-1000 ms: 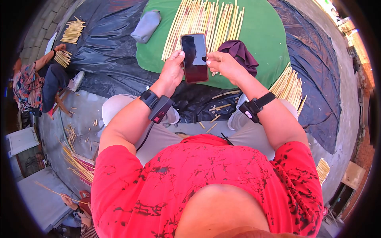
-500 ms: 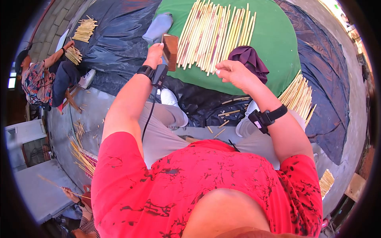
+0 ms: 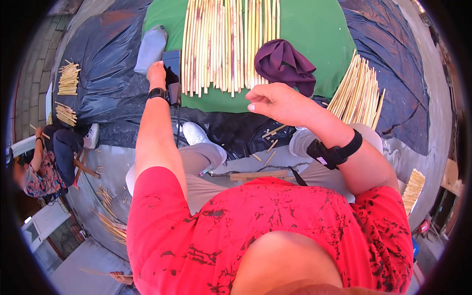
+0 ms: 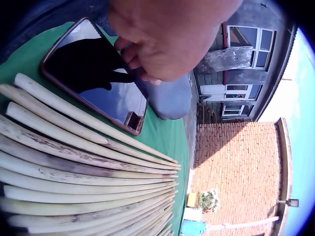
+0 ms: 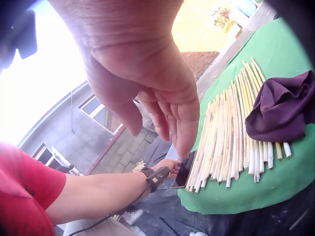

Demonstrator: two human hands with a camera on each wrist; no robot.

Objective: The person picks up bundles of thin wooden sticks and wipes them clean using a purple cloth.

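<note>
My left hand (image 3: 156, 73) is low at the left side of the green cloth (image 3: 319, 29), its fingers curled at one long edge of a smartphone (image 4: 93, 73). The phone's dark glossy screen reflects the sky and a hand's outline. Beside that hand lies a grey-blue pouch (image 3: 151, 49). Pale peeled stalks (image 3: 214, 49) are laid side by side, right of the phone. My right hand (image 3: 281, 103) hovers near the stalks' lower ends with loosely bent fingers, holding nothing. A dark purple cloth (image 3: 285, 66) is bunched over the stalks' right end, just beyond this hand.
Black plastic sheeting (image 3: 110, 73) spreads under and around the green cloth. Another stalk pile (image 3: 356, 93) lies at its right edge. A seated person (image 3: 46, 172) at the left handles stalks beside small bundles (image 3: 69, 78). Short cut pieces (image 3: 270, 158) lie near my shoes.
The left hand has carried the phone from in front of me leftward and down beside the pouch. The right hand has let go of the phone and drawn slightly back.
</note>
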